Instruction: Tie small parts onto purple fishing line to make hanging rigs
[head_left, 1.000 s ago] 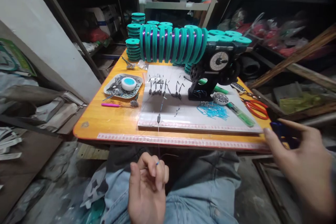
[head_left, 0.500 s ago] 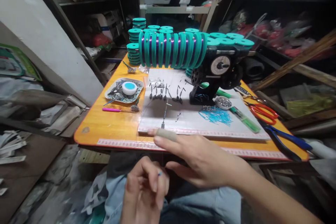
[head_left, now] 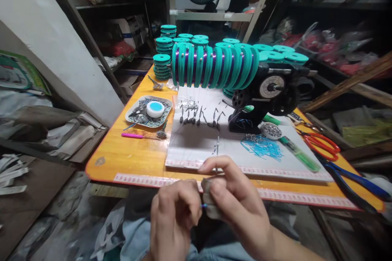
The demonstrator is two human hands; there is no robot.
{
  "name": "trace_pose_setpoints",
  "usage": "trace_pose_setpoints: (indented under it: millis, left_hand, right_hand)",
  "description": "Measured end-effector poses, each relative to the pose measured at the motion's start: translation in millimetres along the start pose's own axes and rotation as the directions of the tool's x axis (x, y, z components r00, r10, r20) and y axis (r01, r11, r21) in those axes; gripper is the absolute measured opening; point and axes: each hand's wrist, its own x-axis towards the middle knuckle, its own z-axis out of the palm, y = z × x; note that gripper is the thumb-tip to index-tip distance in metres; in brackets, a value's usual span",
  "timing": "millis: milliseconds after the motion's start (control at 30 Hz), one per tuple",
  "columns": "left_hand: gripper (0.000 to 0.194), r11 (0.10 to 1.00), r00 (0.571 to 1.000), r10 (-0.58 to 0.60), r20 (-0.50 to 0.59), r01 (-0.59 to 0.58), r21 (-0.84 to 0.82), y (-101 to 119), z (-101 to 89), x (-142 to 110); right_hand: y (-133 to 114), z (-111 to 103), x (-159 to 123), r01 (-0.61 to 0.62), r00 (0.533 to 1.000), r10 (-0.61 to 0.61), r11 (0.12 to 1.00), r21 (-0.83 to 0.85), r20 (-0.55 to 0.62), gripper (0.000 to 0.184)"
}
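Close above my lap, in front of the table edge, both hands are nearly together. My left hand point(head_left: 176, 214) is curled, its fingertips pinching a tiny blue piece point(head_left: 203, 206) that pokes out toward the right. The fingers of my right hand point(head_left: 240, 208) are bent, the thumb pressed against a finger wrapped in grey-green tape point(head_left: 211, 197). Whatever lies in that pinch is hidden. A thin dark strand point(head_left: 217, 149) runs down behind my right fingers; I cannot tell if they touch it. Teal spools wound with purple line point(head_left: 214, 65) sit in a row above.
A black geared stand point(head_left: 245, 122) carries the spools over a white board point(head_left: 190, 155). Small weighted rigs point(head_left: 199, 118) hang there. Around are blue pieces point(head_left: 263, 147), a bowl of metal bits point(head_left: 272, 130), a tray point(head_left: 130, 118), a pink-handled tool point(head_left: 132, 135), orange-handled scissors point(head_left: 324, 147) and pliers point(head_left: 358, 179).
My right hand has drawn back from the board's front edge, its extended fingers now bent into a pinch beside my left hand. The view has shifted, so the table appears lower and farther right.
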Motion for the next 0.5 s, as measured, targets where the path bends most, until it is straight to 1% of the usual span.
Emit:
trace_pose_setpoints:
  millis: [33,67,100,133,200,267,300,333,367,400,433,467,500]
  left_hand:
    - [0.059,0.986,0.996,-0.087,-0.033,0.081,-0.147,2,6.8,0]
    - [0.057,0.954,0.988,-0.142,-0.055,0.122,-0.275,3,13.2,0]
    - [0.055,0.914,0.981,-0.184,-0.063,0.147,-0.377,3,18.9,0]
    - [0.052,0.879,0.975,-0.210,-0.072,0.156,-0.451,3,23.4,0]
    - [0.049,0.821,0.964,-0.255,-0.078,0.173,-0.544,1,28.6,0]
    - [0.051,0.783,0.956,-0.285,-0.069,0.191,-0.592,0,29.8,0]
    - [0.052,0.775,0.955,-0.289,-0.062,0.195,-0.602,-1,29.3,0]
    - [0.052,0.774,0.956,-0.288,-0.054,0.199,-0.601,-2,28.3,1]
    - [0.052,0.785,0.958,-0.284,-0.048,0.204,-0.585,-3,27.0,2]
    - [0.053,0.810,0.960,-0.274,-0.051,0.202,-0.551,-3,25.3,2]
    - [0.053,0.844,0.964,-0.259,-0.064,0.194,-0.500,-4,23.4,3]
    - [0.053,0.884,0.968,-0.237,-0.086,0.178,-0.431,-5,21.5,3]
    - [0.053,0.922,0.971,-0.211,-0.114,0.159,-0.352,-5,19.8,4]
  right_hand:
    - [-2,3,-2,-0.084,0.995,0.094,0.977,0.197,-0.044,0.018]
    - [-4,7,-3,-0.126,0.984,0.162,0.926,0.355,-0.074,0.018]
    - [-6,10,-4,-0.138,0.974,0.204,0.877,0.460,-0.097,0.021]
    - [-7,13,-5,-0.147,0.964,0.240,0.842,0.519,-0.117,0.023]
    - [-9,16,-5,-0.170,0.936,0.312,0.804,0.570,-0.161,0.024]
    - [-8,15,-4,-0.180,0.918,0.349,0.791,0.585,-0.189,0.023]
    - [-7,13,-4,-0.178,0.918,0.347,0.795,0.579,-0.195,0.022]
    - [-6,10,-3,-0.171,0.926,0.326,0.814,0.555,-0.192,0.020]
    - [-6,6,-3,-0.165,0.939,0.290,0.851,0.498,-0.183,0.019]
    - [-7,2,-2,-0.161,0.954,0.244,0.907,0.389,-0.174,0.020]
    - [-9,-3,-2,-0.148,0.970,0.186,0.963,0.225,-0.159,0.021]
    - [-12,-6,-2,-0.116,0.984,0.118,0.993,0.020,-0.130,0.024]
    - [-16,-9,-3,-0.065,0.995,0.050,0.980,-0.186,-0.086,0.027]
